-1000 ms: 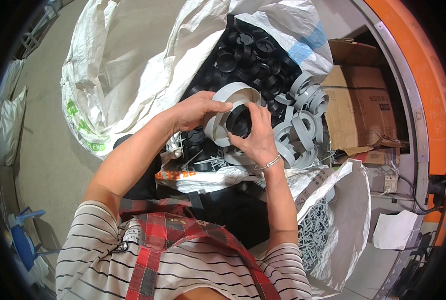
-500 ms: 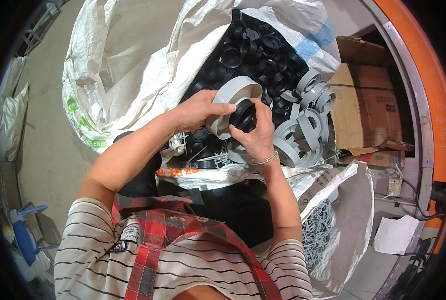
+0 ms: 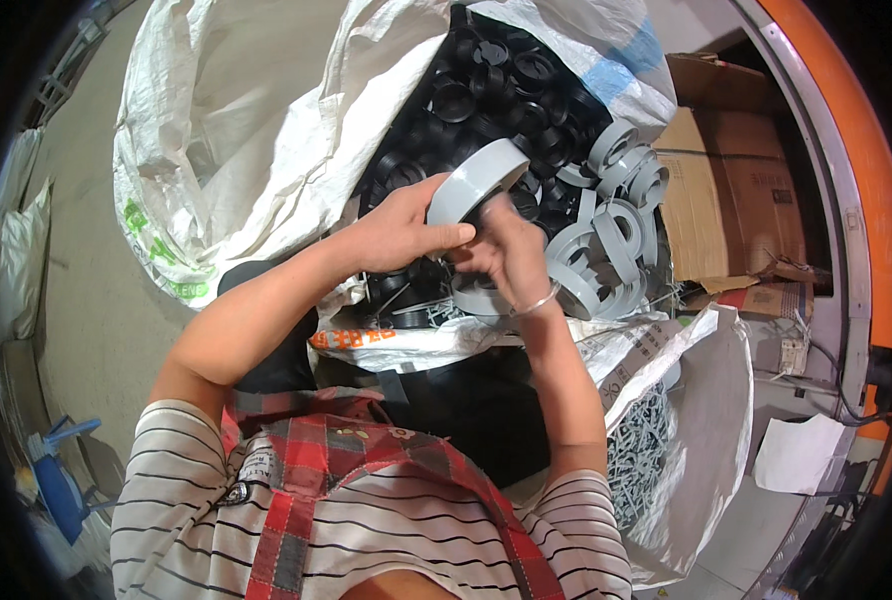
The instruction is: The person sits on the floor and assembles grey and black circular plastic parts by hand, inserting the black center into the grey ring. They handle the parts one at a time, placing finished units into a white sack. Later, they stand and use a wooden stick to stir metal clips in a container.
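Note:
My left hand (image 3: 401, 232) grips a grey plastic ring (image 3: 474, 181) by its rim, holding it over an open white woven sack. My right hand (image 3: 506, 252) is pressed against the ring's open face from below, blurred, with a thin bracelet on the wrist. Whether a black part sits inside the ring is hidden by my fingers. Under my hands lies a heap of black round fittings (image 3: 486, 95) and a pile of grey rings (image 3: 611, 215).
The large white sack (image 3: 236, 130) spreads to the left and back. A second white sack with small metal parts (image 3: 646, 440) sits at the right. Cardboard boxes (image 3: 731, 190) stand beyond the grey rings. An orange curved frame (image 3: 846, 130) runs along the right.
The black fitting seen earlier inside the grey ring is covered by my right hand now. Both hands and the ring have lifted a little and tilted.

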A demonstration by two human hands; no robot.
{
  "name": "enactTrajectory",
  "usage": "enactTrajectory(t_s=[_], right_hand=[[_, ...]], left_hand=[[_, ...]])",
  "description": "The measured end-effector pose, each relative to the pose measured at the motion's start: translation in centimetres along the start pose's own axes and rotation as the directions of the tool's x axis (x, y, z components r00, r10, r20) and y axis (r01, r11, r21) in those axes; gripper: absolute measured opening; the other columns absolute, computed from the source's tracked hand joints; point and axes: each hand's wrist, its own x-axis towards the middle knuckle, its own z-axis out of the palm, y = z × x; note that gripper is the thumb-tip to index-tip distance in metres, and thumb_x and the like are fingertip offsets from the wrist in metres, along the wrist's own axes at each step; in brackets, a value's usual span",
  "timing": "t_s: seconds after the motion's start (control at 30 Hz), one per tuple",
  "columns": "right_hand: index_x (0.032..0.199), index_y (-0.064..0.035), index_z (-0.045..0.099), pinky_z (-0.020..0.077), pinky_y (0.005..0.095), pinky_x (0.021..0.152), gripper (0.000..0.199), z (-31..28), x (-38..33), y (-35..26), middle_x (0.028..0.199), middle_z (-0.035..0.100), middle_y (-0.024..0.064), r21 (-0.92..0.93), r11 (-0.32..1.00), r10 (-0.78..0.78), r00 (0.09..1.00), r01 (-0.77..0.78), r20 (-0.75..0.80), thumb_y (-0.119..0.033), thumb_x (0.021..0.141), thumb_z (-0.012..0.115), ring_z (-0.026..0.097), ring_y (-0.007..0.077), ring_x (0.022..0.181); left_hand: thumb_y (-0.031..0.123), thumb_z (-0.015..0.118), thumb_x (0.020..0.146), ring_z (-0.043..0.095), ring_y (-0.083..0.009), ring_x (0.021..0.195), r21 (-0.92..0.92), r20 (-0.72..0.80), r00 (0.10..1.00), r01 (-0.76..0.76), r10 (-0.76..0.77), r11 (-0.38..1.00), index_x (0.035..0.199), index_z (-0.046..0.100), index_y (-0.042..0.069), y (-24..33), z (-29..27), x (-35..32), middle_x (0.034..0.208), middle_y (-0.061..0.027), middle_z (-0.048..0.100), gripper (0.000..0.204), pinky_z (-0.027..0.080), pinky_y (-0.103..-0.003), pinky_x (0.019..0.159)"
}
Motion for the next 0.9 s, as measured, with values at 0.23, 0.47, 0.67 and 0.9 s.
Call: enactTrajectory(t_s=[0.23, 0.47, 0.67, 0.9], right_hand=[[0.128, 0.002, 0.048, 0.0455, 0.0413, 0.093, 0.083, -4.5, -0.8, -0.4, 0.118, 0.059, 0.0221, -0.992, 0.061, -0.058, 0.993, 0.106, 0.103, -0.047, 0.067, 0.076, 0.057, 0.0339, 0.11], [0.102, 0.0028, 0.067, 0.0502, 0.0355, 0.082, 0.058, -7.9, -1.6, 3.2, 0.098, 0.068, 0.0184, -0.964, -0.26, 0.502, 0.86, 0.057, -0.085, -0.04, 0.064, 0.077, 0.066, 0.03, 0.087], [0.103, 0.0064, 0.064, 0.0497, 0.0263, 0.072, 0.046, -5.1, -2.7, -3.6, 0.091, 0.067, 0.0105, -0.446, 0.881, 0.189, 0.982, -0.161, 0.018, -0.023, 0.07, 0.075, 0.062, 0.0133, 0.078], [0.107, 0.0011, 0.065, 0.0433, 0.0259, 0.082, 0.045, -0.5, -0.3, -3.3, 0.096, 0.061, 0.0052, -0.65, 0.63, -0.226, 0.901, 0.425, 0.37, -0.015, 0.068, 0.079, 0.055, 0.0134, 0.088]], left_hand=[[0.033, 0.07, 0.082, 0.041, -0.0335, 0.127, 0.856, -0.5, 0.315, 0.041, 0.807, 0.515, 0.142, 0.027, -0.005, 1.4, -5.8, 0.3, 0.137, -0.025, 0.041, 0.083, 0.03, -0.037, 0.107], [0.039, 0.073, 0.077, 0.041, -0.0294, 0.128, 0.041, -0.568, 0.817, 0.15, -0.1, 0.988, 0.137, 0.036, -0.008, -0.2, -3.1, 0.9, 0.14, -0.0241, 0.04, 0.085, 0.031, -0.036, 0.107], [0.05, 0.073, 0.074, 0.038, -0.0281, 0.129, -0.107, -0.477, 0.821, 0.299, -0.313, 0.948, 0.143, 0.026, -0.006, -0.6, 0.0, 0.6, 0.136, -0.0238, 0.041, 0.101, 0.025, -0.039, 0.109], [0.026, 0.061, 0.089, 0.065, -0.018, 0.087, -0.676, -0.26, 0.843, 0.189, -0.471, 0.712, 0.111, 0.058, 0.004, -0.8, -0.7, 1.5, 0.098, -0.0078, 0.063, 0.032, 0.056, -0.037, 0.072]])
